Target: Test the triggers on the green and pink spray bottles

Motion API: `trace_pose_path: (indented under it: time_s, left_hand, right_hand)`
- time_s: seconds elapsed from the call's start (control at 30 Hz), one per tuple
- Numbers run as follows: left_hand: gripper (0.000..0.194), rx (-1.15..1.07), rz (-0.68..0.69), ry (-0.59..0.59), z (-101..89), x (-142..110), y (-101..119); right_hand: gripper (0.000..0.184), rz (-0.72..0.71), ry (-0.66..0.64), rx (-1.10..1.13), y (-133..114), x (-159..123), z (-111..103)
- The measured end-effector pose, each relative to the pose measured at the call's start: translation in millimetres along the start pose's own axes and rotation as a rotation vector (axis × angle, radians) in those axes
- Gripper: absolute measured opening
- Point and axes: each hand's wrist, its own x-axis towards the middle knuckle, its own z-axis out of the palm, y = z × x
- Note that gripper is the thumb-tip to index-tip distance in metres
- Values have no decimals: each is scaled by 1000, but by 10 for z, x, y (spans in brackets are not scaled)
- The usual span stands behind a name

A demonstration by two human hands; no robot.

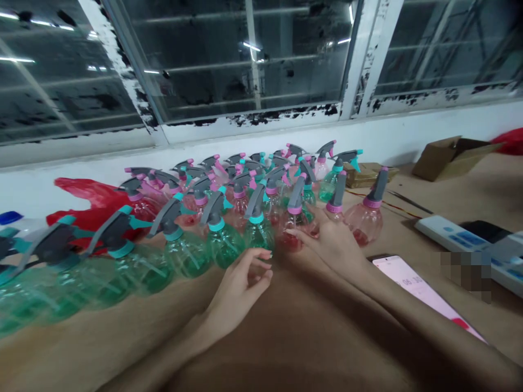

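My left hand (245, 277) is beside a green spray bottle (260, 231) with a turquoise collar and grey trigger head. Its fingers are loosely curled and apart, with nothing between them. My right hand (337, 242) reaches among the pink spray bottles, its thumb in front of one pink bottle (295, 220) and its index finger pointing away from me. Thumb and index finger are spread; the other fingers are partly hidden. Just behind this hand stands another pink bottle (335, 208), mostly covered. A third pink bottle (365, 223) is to its right.
Several more green bottles (188, 253) line the left front, with rows behind. A red plastic bag (93, 201) lies at left. On the right are a lit phone (420, 288), a white power strip (453, 239) and an open cardboard box (445, 160). Windows rise behind.
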Motion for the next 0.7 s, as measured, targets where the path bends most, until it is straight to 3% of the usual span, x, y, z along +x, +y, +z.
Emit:
trace_pose_path:
  time_s: [0.1,0.27,0.43,0.57,0.7]
  left_hand:
    - [24,2,-15,-12,20,10,38]
    - [21,1,-12,-31,39,4,60]
    - [22,-48,-5,-10,51,11,72]
    - [33,-166,63,109,76,29,127]
    - [36,-117,159,157,89,40,227]
  right_hand:
    - [73,51,-33,34,-3,73,132]
    - [55,47,-48,-9,17,151,213]
    - [54,-8,-75,-58,35,74,103]
    - [50,-27,-84,-89,-26,-141,-17]
    - [50,-62,-116,-72,-141,-401,-131]
